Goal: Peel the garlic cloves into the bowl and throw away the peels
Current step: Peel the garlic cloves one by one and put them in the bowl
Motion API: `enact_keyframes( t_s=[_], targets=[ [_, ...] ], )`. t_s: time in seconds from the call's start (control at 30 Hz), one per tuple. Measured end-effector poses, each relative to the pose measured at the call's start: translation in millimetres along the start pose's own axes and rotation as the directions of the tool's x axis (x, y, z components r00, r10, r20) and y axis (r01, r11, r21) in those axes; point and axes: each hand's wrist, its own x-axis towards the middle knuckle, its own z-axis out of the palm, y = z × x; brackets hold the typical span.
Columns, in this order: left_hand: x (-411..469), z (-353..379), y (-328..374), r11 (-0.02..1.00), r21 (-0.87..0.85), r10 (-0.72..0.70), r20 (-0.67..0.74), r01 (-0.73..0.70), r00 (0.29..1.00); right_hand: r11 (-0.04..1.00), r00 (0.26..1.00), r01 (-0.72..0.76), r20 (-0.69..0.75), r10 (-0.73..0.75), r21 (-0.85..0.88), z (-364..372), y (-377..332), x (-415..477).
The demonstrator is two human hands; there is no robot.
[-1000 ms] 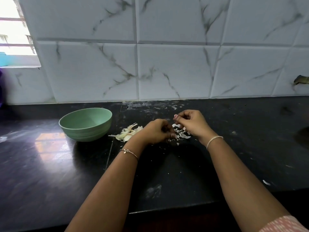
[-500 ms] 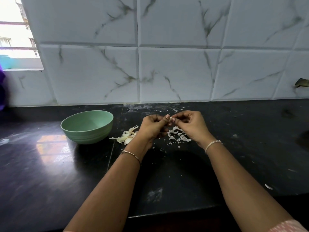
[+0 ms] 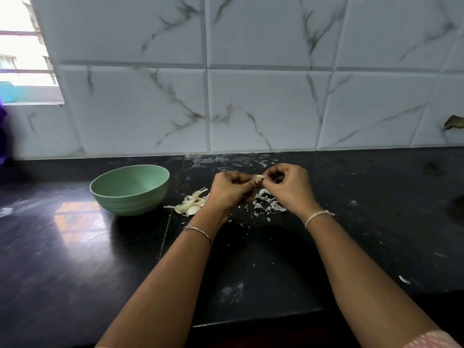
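Note:
A pale garlic clove [image 3: 258, 177] is held above the black counter between both hands. My left hand [image 3: 229, 190] grips it with curled fingers, and my right hand [image 3: 288, 188] pinches its tip with thumb and fingers. Below the hands lies a scatter of white peels [image 3: 270, 205]. A small heap of unpeeled garlic cloves [image 3: 190, 205] lies just left of my left hand. A green bowl [image 3: 130, 189] stands further left; what I can see of its inside is bare.
The black counter [image 3: 251, 259] ends at a front edge near my forearms and meets a white marble-tile wall at the back. A stray peel flake [image 3: 404, 280] lies at the front right. A window is at the far left.
Both hands have lifted off the peel scatter and come together above it, the clove now showing between the fingertips. The bowl and the garlic heap have stayed put.

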Motion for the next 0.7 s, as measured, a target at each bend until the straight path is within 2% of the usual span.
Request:
enact_keyframes(
  t_s=[0.17, 0.3, 0.4, 0.47, 0.7],
  targets=[
    [0.2, -0.9, -1.0, 1.0, -0.025, -0.017, 0.02, 0.017, 1.0, 0.994, 0.999, -0.052, 0.007, 0.051, 0.098, -0.1, 1.9, 1.6],
    [1.1, -2.3, -2.0, 0.999, -0.045, -0.024, 0.032, 0.025, 0.999, 0.983, 0.991, -0.115, 0.082, 0.104, 0.141, 2.1, 3.5, 2.9],
    [2.0, -2.3, -1.9, 0.999, -0.043, -0.014, 0.02, 0.015, 1.0, 0.889, 0.957, -0.269, 0.204, 0.204, 0.37, 3.2, -0.3, 2.6],
    [2.7, -3.0, -1.0, 0.999, -0.036, -0.001, 0.003, 0.001, 1.0, 0.83, 0.938, -0.323, 0.269, 0.218, 0.455, -0.2, -2.5, 1.7],
    [4.4, -4.1, -3.0, 0.998, 0.026, 0.066, -0.042, -0.065, 0.997, 0.797, 0.949, -0.292, 0.266, 0.171, 0.529, -4.0, -0.3, 0.0]
  ],
)
